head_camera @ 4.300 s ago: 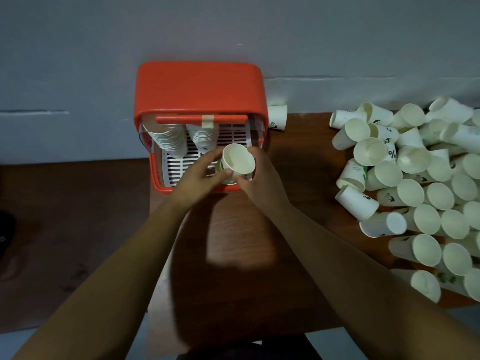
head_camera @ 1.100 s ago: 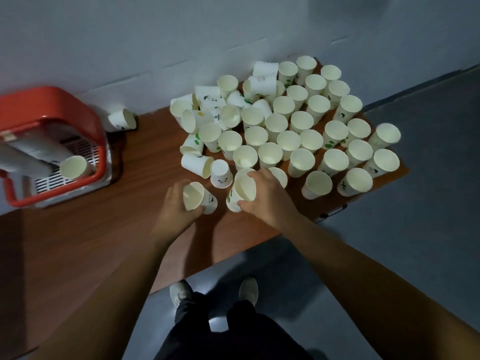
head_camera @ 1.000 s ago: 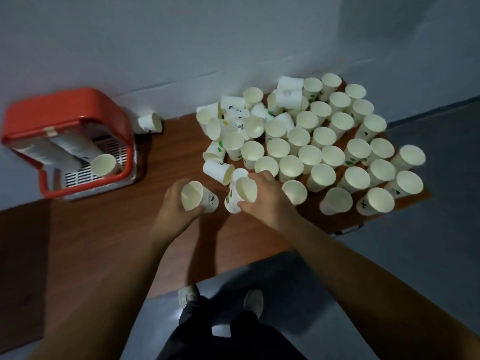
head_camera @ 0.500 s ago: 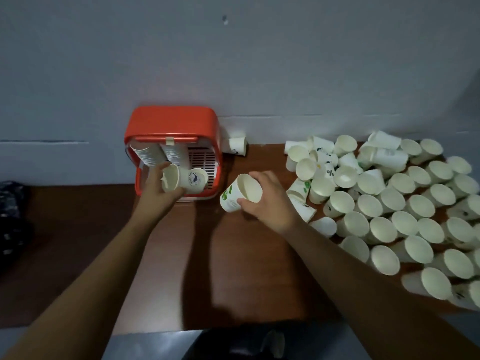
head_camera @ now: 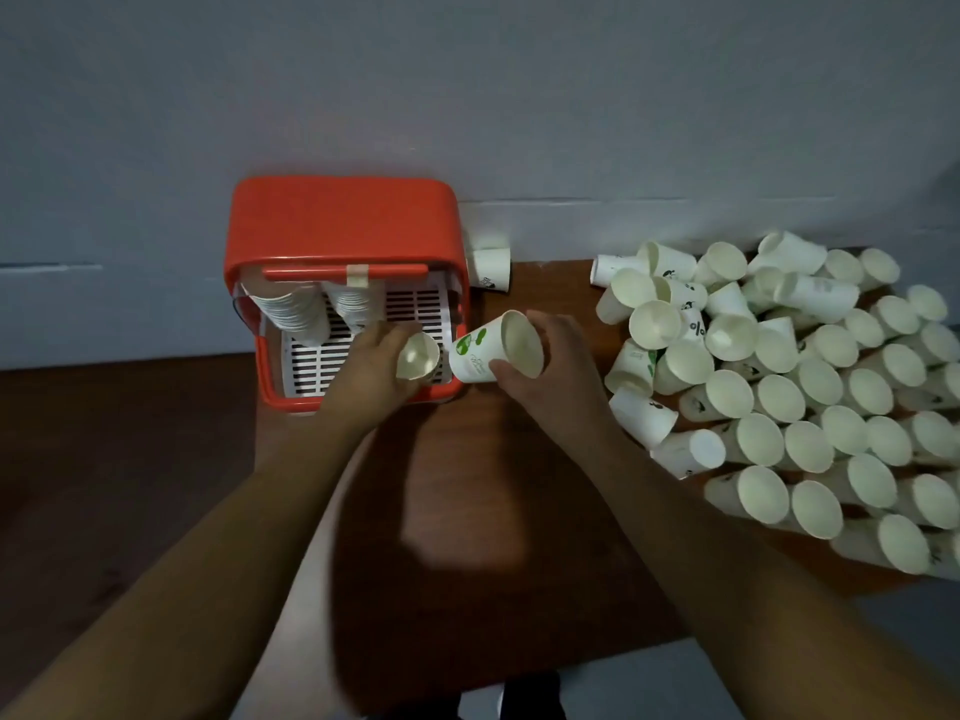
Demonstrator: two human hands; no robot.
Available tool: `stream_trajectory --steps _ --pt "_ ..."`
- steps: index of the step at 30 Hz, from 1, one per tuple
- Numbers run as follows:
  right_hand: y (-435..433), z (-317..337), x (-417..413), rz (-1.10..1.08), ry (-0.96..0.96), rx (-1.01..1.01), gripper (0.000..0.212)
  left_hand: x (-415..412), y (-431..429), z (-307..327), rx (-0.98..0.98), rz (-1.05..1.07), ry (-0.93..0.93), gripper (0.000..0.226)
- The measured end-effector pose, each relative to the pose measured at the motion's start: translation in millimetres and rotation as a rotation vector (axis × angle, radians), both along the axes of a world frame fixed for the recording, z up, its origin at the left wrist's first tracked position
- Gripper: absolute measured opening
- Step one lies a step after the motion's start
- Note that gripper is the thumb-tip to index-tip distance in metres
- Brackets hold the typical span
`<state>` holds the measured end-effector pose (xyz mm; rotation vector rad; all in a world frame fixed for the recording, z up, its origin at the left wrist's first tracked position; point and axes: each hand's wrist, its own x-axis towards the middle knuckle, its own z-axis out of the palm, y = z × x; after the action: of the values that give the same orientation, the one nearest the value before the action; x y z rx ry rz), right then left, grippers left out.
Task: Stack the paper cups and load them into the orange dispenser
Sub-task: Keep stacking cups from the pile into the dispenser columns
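The orange dispenser point(head_camera: 343, 220) stands against the wall at the table's back left, with two stacks of paper cups point(head_camera: 291, 314) hanging inside over a white grille. My left hand point(head_camera: 371, 374) holds a small paper cup point(head_camera: 418, 356) at the dispenser's front right opening. My right hand point(head_camera: 550, 371) grips a tilted paper cup with green print point(head_camera: 488, 350) just right of the dispenser, mouth facing me. A big pile of loose paper cups point(head_camera: 810, 387) covers the table's right side.
One lone cup point(head_camera: 491, 270) lies by the wall beside the dispenser. The brown wooden table point(head_camera: 467, 511) ends near my body, with grey floor below. A grey wall runs behind everything.
Both hands carried their cups from the pile to the dispenser. The left hand's cup is now at the dispenser's front right, and the right hand's cup has come close beside it.
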<state>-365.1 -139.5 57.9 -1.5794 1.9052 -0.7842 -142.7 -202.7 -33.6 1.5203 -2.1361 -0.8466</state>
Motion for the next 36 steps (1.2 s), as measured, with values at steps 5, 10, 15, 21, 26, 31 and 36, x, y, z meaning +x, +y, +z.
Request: stream_trajectory --steps 5,10,15,21,26,31,36 --pt "-13 -7 22 0.015 -0.003 0.036 0.061 2 -8 -13 0.155 -0.064 0.079 0.083" --pt "-33 -23 51 0.097 0.054 -0.014 0.061 27 -8 -28 0.378 0.012 0.235 0.091" --pt "-42 -53 76 0.335 0.369 -0.077 0.065 36 -9 -29 0.48 0.145 0.43 0.062" --pt "-48 -78 74 0.371 0.23 0.146 0.074 39 -1 -22 0.488 0.115 0.51 0.048" --pt "-51 -88 70 0.291 0.199 0.208 0.075 38 -5 -28 0.322 0.028 0.298 0.062" --pt "-44 -80 63 0.262 0.146 0.219 0.082 32 7 -12 0.173 0.136 0.18 0.056" --pt "-4 -57 -7 0.203 0.212 0.216 0.069 4 37 13 0.138 0.056 0.222 0.028"
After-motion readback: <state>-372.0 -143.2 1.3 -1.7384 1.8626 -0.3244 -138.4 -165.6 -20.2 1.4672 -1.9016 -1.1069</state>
